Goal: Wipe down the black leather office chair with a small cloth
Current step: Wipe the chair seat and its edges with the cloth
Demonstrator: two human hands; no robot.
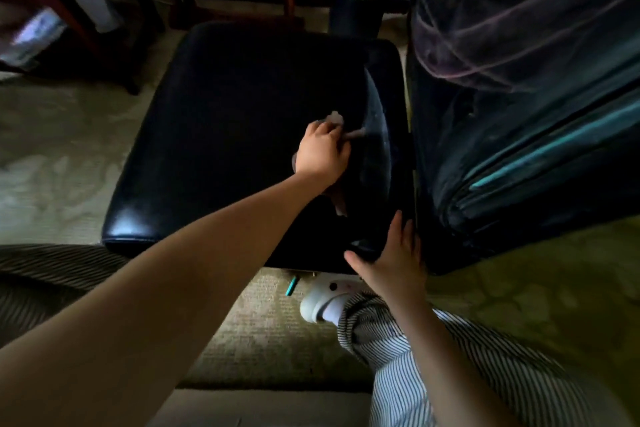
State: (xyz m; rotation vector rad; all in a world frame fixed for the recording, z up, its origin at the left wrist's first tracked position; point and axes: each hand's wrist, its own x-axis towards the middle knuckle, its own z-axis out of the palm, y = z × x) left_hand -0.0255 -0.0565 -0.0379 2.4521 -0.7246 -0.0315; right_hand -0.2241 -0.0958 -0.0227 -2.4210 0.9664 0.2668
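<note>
Cloth (335, 118) sits bunched in the curled fingers of the left hand (323, 154), pressed to the chair seat (225, 135) right beside the armrest (375, 135). The armrest's length runs away from the person, starting under the right hand (393, 253) (fingers straight, resting on its near end). A stroke along it probably suits the left hand, which is nearer.

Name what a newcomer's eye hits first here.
The black leather seat fills the middle, with the left hand gripping a small pale cloth on it beside the curved armrest. The right hand rests with straight fingers on the armrest's near end. A big dark bag with teal stripes looms at the right, and a black cylindrical bin stands behind the seat.
</note>
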